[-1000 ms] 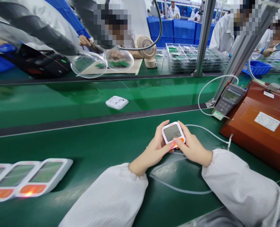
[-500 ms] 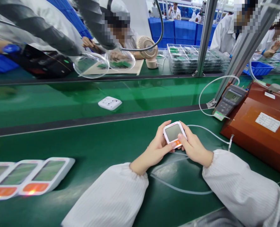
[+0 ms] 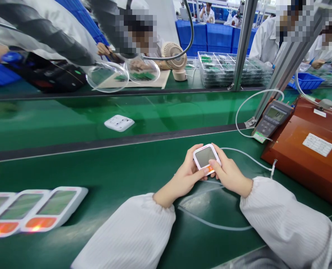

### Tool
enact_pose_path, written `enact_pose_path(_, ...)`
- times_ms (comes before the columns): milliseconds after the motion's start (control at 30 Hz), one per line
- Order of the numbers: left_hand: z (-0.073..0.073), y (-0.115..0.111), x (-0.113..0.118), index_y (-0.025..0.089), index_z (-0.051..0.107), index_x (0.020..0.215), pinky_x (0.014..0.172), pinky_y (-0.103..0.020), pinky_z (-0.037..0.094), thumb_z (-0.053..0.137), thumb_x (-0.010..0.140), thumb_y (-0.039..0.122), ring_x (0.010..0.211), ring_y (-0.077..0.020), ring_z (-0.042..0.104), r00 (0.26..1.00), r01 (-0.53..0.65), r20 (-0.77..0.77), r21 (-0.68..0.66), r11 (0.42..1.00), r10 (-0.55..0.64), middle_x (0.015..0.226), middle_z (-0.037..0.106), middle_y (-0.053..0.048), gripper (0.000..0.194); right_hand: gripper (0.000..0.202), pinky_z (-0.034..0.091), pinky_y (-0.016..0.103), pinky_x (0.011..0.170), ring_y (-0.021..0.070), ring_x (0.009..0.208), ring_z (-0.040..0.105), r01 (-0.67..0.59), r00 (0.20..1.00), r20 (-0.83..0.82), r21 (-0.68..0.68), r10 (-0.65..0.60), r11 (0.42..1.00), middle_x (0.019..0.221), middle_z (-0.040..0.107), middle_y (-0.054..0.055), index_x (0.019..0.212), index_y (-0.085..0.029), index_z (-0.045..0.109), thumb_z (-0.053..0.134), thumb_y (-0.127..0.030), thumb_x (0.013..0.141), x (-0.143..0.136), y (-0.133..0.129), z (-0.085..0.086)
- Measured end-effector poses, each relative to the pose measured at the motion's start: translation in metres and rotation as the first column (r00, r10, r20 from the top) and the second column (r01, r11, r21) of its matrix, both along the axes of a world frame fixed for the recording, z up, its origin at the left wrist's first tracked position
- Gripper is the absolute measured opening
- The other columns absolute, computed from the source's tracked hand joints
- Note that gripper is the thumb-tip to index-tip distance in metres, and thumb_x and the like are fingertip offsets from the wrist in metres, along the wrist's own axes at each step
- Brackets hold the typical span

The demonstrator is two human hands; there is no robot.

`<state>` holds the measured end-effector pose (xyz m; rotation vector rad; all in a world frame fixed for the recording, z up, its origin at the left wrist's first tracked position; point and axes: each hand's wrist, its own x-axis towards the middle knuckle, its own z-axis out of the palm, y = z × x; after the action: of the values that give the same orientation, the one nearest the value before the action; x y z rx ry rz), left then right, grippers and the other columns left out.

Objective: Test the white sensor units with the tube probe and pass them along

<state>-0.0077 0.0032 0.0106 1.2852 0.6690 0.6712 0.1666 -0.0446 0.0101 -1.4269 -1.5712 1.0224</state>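
Between my two hands is a small white blood pressure monitor with a grey screen and orange buttons, its face turned up toward me. My left hand grips its left side, thumb along the lower edge by the orange buttons. On the other side, my right hand is closed round the right edge, thumb resting near the screen's lower corner. The fingers under the device are mostly hidden. Clear tubing lies on the green bench below and behind my hands. The monitor's screen looks blank.
Several similar monitors with lit orange panels stand at the left. A white device lies on the green conveyor belt. A handheld gauge leans on a brown box at the right. Across the belt are co-workers, a fan and stacked trays.
The white device on the belt has moved to the left. My hands and the monitor they hold have hardly moved. A co-worker's hands at the far right have shifted.
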Motion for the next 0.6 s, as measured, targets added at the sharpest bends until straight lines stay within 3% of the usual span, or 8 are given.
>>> enact_pose_path(200,0.001,0.0002,-0.0001,0.031,0.021,0.142,0.067,-0.027,0.052,0.071,0.086,0.037,0.082,-0.0155,0.063,1.0,0.011,-0.02,-0.001,1.0,-0.011,0.114,0.053,-0.005,0.075,0.058,0.05,0.03,0.067,0.0161,0.059,0.06,0.01,1.0,0.025,-0.068,-0.009,0.998,0.071,0.064,-0.001,0.154,-0.02,0.03,0.044,-0.037,0.101,-0.0003,0.0,0.004)
enact_pose_path(600,0.0027,0.0003,0.0008,0.031,0.022,0.14,0.067,-0.027,0.052,0.072,0.086,0.037,0.083,-0.0158,0.064,1.0,0.015,-0.017,-0.012,1.0,-0.015,0.114,0.053,-0.005,0.074,0.06,0.048,0.029,0.066,0.016,0.059,0.06,0.009,1.0,0.027,-0.077,-0.007,0.997,0.071,0.064,-0.001,0.156,-0.019,0.027,0.044,-0.036,0.1,-0.0008,0.0005,0.0048)
